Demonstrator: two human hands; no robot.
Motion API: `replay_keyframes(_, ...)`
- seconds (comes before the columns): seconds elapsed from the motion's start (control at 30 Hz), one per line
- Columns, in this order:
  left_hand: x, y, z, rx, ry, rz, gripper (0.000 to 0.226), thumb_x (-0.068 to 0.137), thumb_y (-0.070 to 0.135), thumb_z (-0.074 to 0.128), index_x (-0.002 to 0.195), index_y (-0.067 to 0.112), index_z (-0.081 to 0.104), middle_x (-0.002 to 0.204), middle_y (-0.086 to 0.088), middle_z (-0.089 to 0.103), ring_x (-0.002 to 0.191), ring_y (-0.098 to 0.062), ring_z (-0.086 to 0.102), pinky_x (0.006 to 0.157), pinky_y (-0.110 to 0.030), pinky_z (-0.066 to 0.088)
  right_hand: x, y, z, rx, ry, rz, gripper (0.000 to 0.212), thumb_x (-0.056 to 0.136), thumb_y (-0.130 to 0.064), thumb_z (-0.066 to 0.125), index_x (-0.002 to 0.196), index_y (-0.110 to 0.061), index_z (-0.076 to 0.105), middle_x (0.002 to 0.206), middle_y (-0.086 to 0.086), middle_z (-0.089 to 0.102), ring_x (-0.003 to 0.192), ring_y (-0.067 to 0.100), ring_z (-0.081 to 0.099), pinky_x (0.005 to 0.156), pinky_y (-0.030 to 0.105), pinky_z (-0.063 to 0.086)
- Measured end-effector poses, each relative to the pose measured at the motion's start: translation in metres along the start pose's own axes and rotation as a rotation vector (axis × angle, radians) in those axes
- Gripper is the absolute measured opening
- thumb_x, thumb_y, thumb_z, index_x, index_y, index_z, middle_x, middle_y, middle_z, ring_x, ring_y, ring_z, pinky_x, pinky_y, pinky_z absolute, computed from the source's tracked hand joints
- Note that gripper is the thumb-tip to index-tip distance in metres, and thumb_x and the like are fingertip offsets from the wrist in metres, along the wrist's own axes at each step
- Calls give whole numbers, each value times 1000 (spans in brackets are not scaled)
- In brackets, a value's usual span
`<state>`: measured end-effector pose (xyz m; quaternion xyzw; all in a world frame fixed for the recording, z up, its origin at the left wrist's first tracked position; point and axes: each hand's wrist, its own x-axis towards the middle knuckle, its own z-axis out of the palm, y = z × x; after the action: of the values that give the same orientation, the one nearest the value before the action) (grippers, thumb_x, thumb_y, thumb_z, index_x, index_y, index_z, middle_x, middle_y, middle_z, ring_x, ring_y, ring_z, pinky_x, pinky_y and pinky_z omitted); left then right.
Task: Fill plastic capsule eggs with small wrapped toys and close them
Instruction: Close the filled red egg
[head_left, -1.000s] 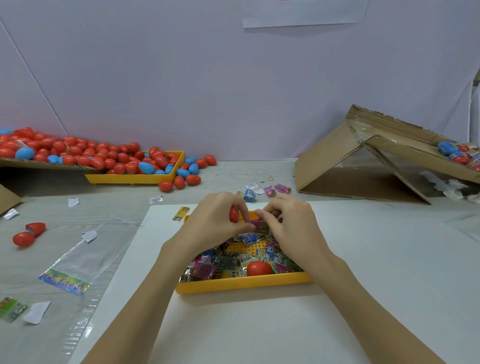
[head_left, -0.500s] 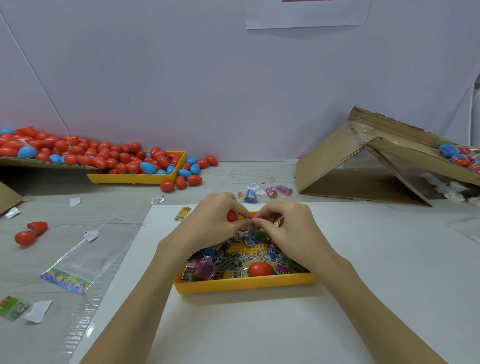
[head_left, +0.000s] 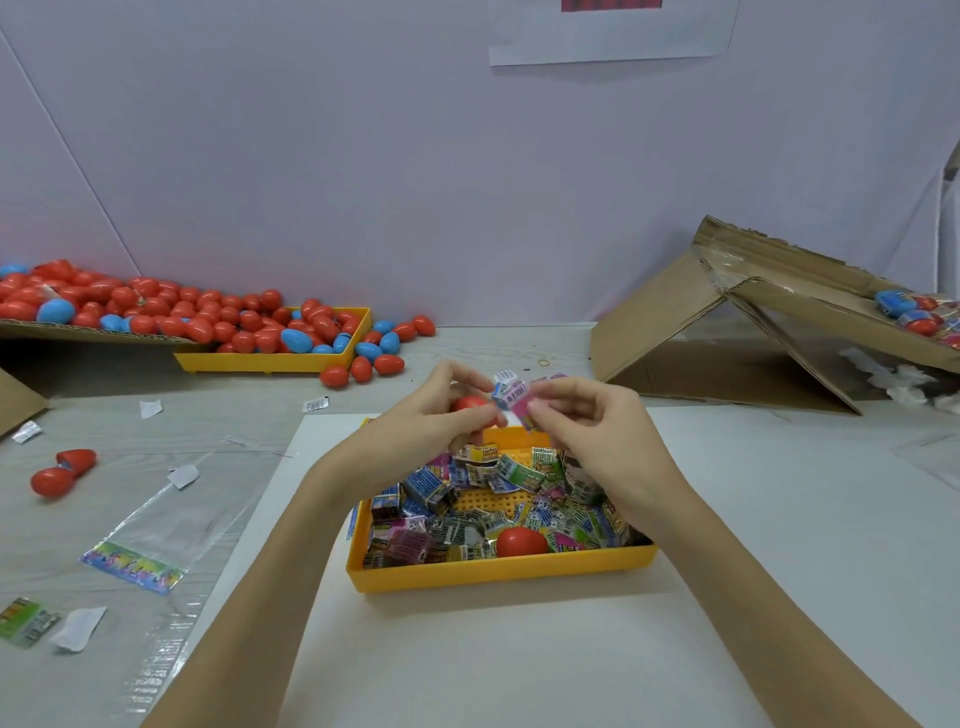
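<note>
1. A red capsule egg is gripped in the curled fingers of the left hand, held above the far edge of the near yellow tray.
2. A small wrapped toy, in pink and white printed foil, is pinched by the right hand and held just beside the egg, touching or nearly touching it; whether the egg is open cannot be told, since fingers cover its seam.
3. The step in hand is judged to be the loading of this toy into the egg; closing is not yet done.
4. A heap of wrapped toys is left in the near tray, along with one more red egg, so much filling appears to remain.
5. A large pile of red and blue eggs is spread over a cardboard sheet and a far yellow tray at the left; whether these are filled cannot be told.
6. Two red egg pieces lie apart on the table at the left, near an empty clear bag.
</note>
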<state>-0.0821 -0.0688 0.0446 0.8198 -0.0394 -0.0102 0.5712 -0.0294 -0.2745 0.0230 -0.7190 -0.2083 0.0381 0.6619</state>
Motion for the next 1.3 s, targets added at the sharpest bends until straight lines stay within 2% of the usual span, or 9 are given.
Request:
replay_keyframes(0.1,1,3,8,-26,52,83,45,86,30,78,122,16,55,111,-8,71,88,-19,73,76,-29,59,1,-2,-6,98,63,106,9,95,-28,74,101,-26,80,85,-4,77,75,11,66,60,21,52)
replay_keyframes(0.2,5,4,16,-98,135,142,58,74,27,89,120,17,56,100,-5,74,83,-26,76,71,-29,62,3,-2,-9,227,79,177,18,92,-37,73,98,-22,81,82,1,70,73,15,58,58,26,51)
replay_keyframes(0.5,6,4,22,-74,218,238,52,77,27,87,124,16,66,99,0,79,86,-18,76,78,-23,60,1,-3,-7,147,28,155,23,93,-44,71,100,-24,79,72,-7,65,66,11,53,48,25,44)
replay_keyframes(0.7,6,6,20,-65,194,247,37,83,22,85,117,14,73,100,-1,79,89,-17,77,81,-23,60,-1,-5,-7,148,0,115,21,94,-36,72,103,-19,79,68,-6,63,59,11,48,43,21,39)
replay_keyframes(0.9,6,5,18,-32,179,265,34,82,23,85,114,17,75,102,2,78,92,-15,76,79,-21,59,-1,-7,-7,49,27,54,18,92,-33,74,103,-20,79,72,-10,71,62,3,59,50,15,45)
replay_keyframes(0.97,6,6,18,-28,179,267,34,81,25,85,112,19,75,100,4,78,90,-14,76,76,-19,58,-1,-7,-7,44,8,30,16,93,-30,74,102,-19,79,72,-11,71,58,-1,60,49,8,43)
replay_keyframes(1.1,5,5,17,-24,184,271,33,78,32,85,107,21,74,95,3,77,85,-12,75,73,-17,57,-2,-6,-6,43,-40,15,10,93,-28,74,100,-22,80,76,-9,73,56,-2,61,48,6,42)
replay_keyframes(1.2,7,1,16,-37,209,253,37,75,35,86,106,19,74,93,1,77,83,-16,75,74,-22,60,-2,-7,-5,54,-67,57,14,90,-34,76,101,-27,80,86,-5,78,70,2,70,56,13,51)
replay_keyframes(1.3,8,-3,16,-33,243,245,38,74,33,88,106,20,73,91,-1,77,80,-18,75,75,-27,62,-2,-7,-6,89,-93,87,18,88,-34,77,105,-26,78,96,-2,80,93,13,77,77,25,62)
